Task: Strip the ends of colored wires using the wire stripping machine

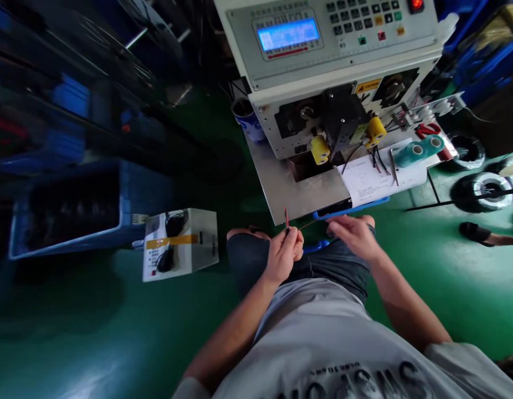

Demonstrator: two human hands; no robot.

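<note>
My left hand (283, 252) is closed around a short cable end; a red wire and a dark wire (286, 217) stick up from between thumb and fingers. From beside that hand a thin copper-coloured strand (308, 224) runs across to my right hand (356, 235), whose thumb and fingers are pinched on its far end. Both hands hover above my lap, just in front of the metal table's edge (277, 208). The rest of the cable is hidden in my left fist.
A wire-processing machine (290, 77) with a lit blue display stands on the table. Paper (373, 180), teal rolls (416, 152) and red-handled pliers (429, 130) lie on the right. To the left are a white box (204, 238) and a blue crate (146, 188). A person's foot (475, 233) shows far right.
</note>
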